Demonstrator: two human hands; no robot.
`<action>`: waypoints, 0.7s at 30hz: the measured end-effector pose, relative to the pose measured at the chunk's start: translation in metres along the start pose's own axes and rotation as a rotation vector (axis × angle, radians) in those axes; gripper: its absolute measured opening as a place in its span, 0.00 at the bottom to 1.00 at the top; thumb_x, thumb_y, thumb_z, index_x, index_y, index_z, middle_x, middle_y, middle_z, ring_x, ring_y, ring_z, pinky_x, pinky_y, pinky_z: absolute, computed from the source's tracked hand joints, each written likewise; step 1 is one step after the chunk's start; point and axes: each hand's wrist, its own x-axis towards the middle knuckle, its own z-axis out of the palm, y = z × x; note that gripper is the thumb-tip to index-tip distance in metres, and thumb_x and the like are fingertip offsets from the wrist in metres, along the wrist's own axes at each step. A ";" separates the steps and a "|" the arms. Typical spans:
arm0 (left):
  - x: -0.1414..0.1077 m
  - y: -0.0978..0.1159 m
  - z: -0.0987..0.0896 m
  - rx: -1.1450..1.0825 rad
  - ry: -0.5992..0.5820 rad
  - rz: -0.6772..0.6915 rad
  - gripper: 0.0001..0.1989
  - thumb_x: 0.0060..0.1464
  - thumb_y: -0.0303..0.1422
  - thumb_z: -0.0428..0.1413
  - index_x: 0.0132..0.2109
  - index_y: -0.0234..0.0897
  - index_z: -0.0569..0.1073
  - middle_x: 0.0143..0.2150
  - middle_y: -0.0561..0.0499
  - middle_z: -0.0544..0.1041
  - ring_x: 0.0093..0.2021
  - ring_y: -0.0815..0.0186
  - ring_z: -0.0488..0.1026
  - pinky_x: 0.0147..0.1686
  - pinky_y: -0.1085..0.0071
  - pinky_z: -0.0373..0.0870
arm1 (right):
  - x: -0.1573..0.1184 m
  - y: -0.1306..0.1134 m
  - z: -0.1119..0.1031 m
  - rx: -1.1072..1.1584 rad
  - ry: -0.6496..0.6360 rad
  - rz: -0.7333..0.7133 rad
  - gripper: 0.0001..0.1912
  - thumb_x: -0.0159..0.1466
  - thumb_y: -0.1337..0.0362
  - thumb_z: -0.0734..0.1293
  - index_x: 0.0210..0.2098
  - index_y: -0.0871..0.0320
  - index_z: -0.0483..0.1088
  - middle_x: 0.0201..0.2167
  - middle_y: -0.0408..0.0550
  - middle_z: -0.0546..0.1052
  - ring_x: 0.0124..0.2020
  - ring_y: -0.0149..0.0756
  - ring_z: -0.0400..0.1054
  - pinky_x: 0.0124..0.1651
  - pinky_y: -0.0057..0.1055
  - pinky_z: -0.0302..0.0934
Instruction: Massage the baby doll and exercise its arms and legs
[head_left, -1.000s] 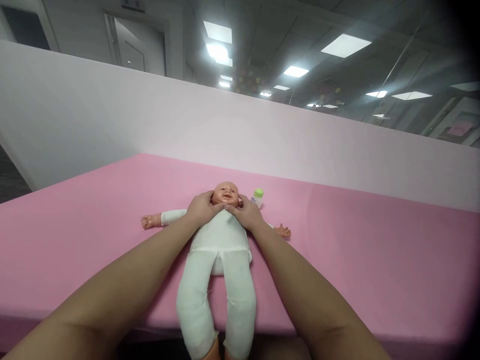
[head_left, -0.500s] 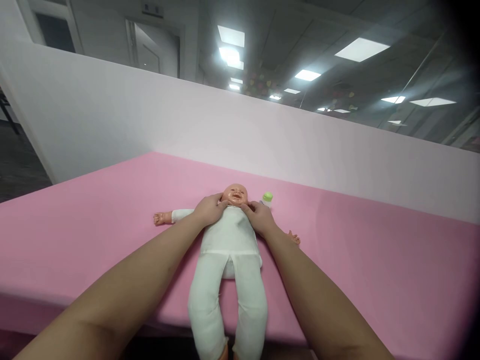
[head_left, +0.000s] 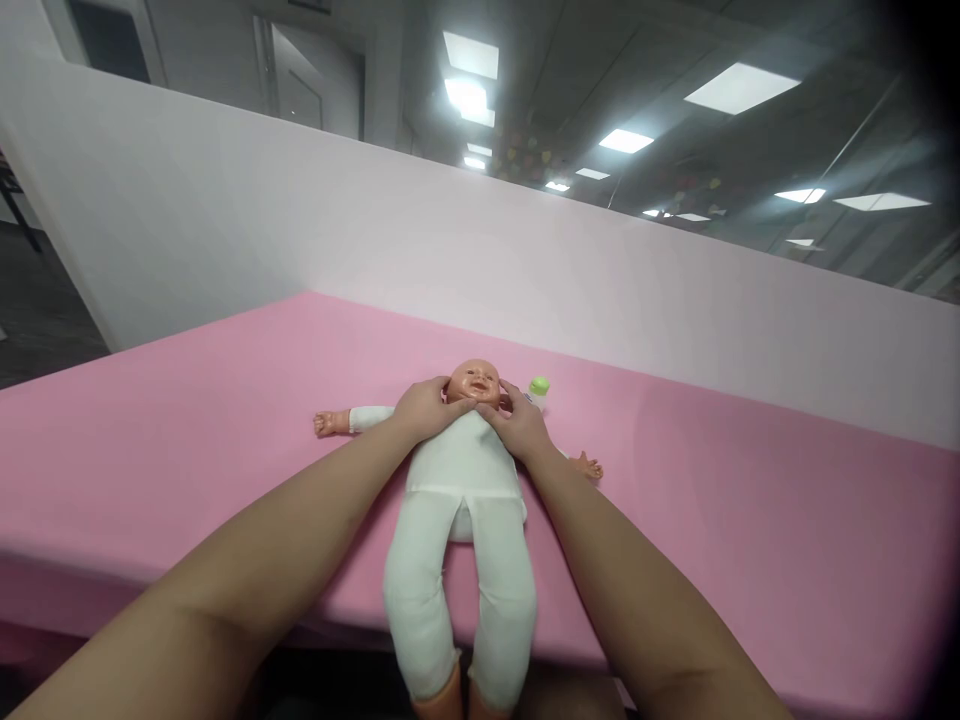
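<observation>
A baby doll (head_left: 465,462) with a cloth body in white lies on its back, head away from me, its legs reaching over the near edge. My left hand (head_left: 430,411) is closed around the left side of its neck and shoulder, thumb under the chin. On the other side, my right hand (head_left: 523,424) grips the neck likewise, its thumb near the left one and a finger beside the cheek. Fingers behind the neck are hidden. Just beyond my right hand is a small bottle (head_left: 539,386) with a green cap, partly covered by that hand.
The doll rests on a pink padded surface (head_left: 187,430). A low white wall (head_left: 480,250) runs along its back and left sides. Past the wall are a door (head_left: 300,85) and ceiling lights. Dark floor (head_left: 45,300) shows at far left.
The thumbs have moved inward under the doll's chin, and the right-hand fingers have spread up beside its cheek. The view has shifted slightly; the doll's feet show more.
</observation>
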 end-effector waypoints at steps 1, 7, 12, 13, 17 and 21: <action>0.000 0.000 0.001 0.014 0.009 -0.011 0.36 0.52 0.64 0.57 0.56 0.41 0.76 0.48 0.44 0.83 0.46 0.50 0.79 0.43 0.62 0.72 | 0.000 -0.001 0.000 -0.011 0.005 0.011 0.45 0.60 0.38 0.73 0.70 0.48 0.61 0.57 0.52 0.77 0.56 0.49 0.73 0.59 0.46 0.67; 0.000 0.002 0.004 0.029 0.032 -0.010 0.34 0.53 0.63 0.57 0.55 0.42 0.76 0.46 0.45 0.83 0.45 0.52 0.79 0.42 0.62 0.72 | -0.001 -0.006 0.000 -0.037 0.043 0.074 0.45 0.57 0.35 0.74 0.66 0.49 0.66 0.52 0.51 0.79 0.53 0.48 0.74 0.56 0.45 0.68; -0.002 0.004 0.003 0.025 0.056 -0.005 0.33 0.52 0.61 0.59 0.54 0.42 0.76 0.47 0.46 0.83 0.45 0.52 0.79 0.42 0.62 0.72 | 0.000 -0.005 -0.002 -0.015 0.051 0.081 0.43 0.56 0.36 0.75 0.64 0.51 0.69 0.51 0.51 0.80 0.52 0.47 0.75 0.55 0.44 0.69; -0.002 0.003 0.003 0.022 0.055 -0.010 0.33 0.53 0.61 0.59 0.54 0.42 0.76 0.47 0.45 0.83 0.45 0.52 0.79 0.42 0.62 0.72 | 0.000 -0.004 -0.002 0.005 0.042 0.078 0.42 0.56 0.37 0.75 0.63 0.51 0.70 0.51 0.51 0.80 0.51 0.47 0.75 0.55 0.44 0.69; -0.002 0.000 0.003 -0.014 0.053 -0.011 0.30 0.57 0.57 0.57 0.57 0.42 0.75 0.52 0.45 0.82 0.49 0.52 0.78 0.46 0.61 0.72 | -0.001 0.002 -0.005 0.092 -0.010 0.050 0.32 0.60 0.40 0.73 0.55 0.53 0.76 0.49 0.51 0.81 0.49 0.47 0.76 0.53 0.43 0.70; -0.002 -0.003 0.003 -0.076 0.067 0.008 0.28 0.61 0.52 0.55 0.62 0.41 0.72 0.59 0.45 0.78 0.56 0.53 0.76 0.54 0.61 0.70 | -0.002 0.010 -0.006 0.219 -0.046 0.043 0.26 0.63 0.42 0.71 0.50 0.55 0.78 0.48 0.51 0.82 0.49 0.47 0.76 0.52 0.42 0.71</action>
